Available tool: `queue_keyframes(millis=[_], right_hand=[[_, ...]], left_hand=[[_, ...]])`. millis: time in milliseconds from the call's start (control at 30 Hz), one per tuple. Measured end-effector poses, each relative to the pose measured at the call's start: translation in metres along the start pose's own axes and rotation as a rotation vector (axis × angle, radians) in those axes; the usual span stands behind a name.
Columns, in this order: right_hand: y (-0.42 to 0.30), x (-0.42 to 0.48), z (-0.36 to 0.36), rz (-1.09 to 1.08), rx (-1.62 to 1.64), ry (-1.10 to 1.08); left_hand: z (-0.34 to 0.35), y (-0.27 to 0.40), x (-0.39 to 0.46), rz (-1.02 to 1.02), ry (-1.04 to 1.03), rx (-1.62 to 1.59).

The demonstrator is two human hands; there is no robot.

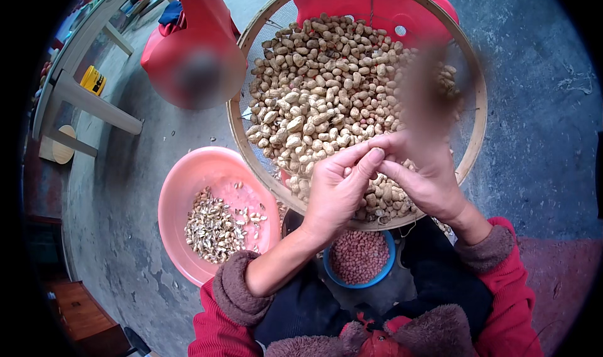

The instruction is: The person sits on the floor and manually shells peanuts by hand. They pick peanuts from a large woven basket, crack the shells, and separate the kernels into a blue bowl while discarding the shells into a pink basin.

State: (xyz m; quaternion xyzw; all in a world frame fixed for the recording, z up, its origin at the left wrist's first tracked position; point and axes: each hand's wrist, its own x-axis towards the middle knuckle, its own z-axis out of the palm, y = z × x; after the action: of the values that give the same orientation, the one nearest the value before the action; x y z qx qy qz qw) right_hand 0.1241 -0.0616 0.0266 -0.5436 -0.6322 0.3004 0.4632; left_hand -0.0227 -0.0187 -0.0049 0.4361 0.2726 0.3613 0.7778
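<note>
Unshelled peanuts (pixel 325 79) fill much of a round sieve with a wooden rim (pixel 479 121), with some reddish kernels among them. Over its near part my left hand (pixel 341 182) and my right hand (pixel 424 178) meet at the fingertips. A peanut (pixel 347 172) shows between the fingers of my left hand; what the joined fingertips pinch is mostly hidden. Below the sieve, a blue bowl (pixel 393 258) holds shelled peanut kernels (pixel 359 257). To the left, a pink plastic basin (pixel 172 201) holds peanut shells (pixel 214 230).
A red plastic chair (pixel 435 4) stands under the sieve's far side, and another red seat (pixel 158 51) is at upper left. A pale table (pixel 94 105), a yellow container (pixel 93 80) and a brown wooden box (pixel 82 312) are at the left. Two blurred patches cover parts of the view.
</note>
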Motion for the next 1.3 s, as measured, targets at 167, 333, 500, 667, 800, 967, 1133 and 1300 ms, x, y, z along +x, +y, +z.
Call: queue_keyframes(millis=[167, 333, 500, 667, 800, 967, 1133, 1300], right_hand=[[-0.003, -0.002, 0.007, 0.089, 0.209, 0.054], [0.003, -0.002, 0.011, 0.223, 0.589, 0.085], [0.003, 0.001, 0.007, 0.357, 0.825, 0.073], [0.002, 0.001, 0.007, 0.246, 0.679, 0.041], [0.002, 0.001, 0.006, -0.09, 0.034, -0.02], [-0.001, -0.001, 0.007, -0.032, -0.098, 0.077], [0.006, -0.002, -0.002, 0.016, 0.003, 0.029], [-0.017, -0.007, -0.016, 0.057, -0.208, -0.034]], left_hand=[[0.002, 0.002, -0.002, 0.079, 0.019, 0.065], [0.003, 0.002, -0.001, 0.044, 0.076, -0.104], [0.001, 0.008, 0.002, -0.071, 0.057, -0.344], [-0.012, 0.0, 0.006, -0.146, 0.06, -0.503], [-0.007, -0.002, 0.006, -0.24, 0.15, -0.592], [-0.006, -0.002, 0.004, -0.255, 0.117, -0.548], [-0.002, 0.002, 0.0, -0.305, -0.022, -0.328], [0.006, -0.001, -0.003, -0.388, -0.132, -0.367]])
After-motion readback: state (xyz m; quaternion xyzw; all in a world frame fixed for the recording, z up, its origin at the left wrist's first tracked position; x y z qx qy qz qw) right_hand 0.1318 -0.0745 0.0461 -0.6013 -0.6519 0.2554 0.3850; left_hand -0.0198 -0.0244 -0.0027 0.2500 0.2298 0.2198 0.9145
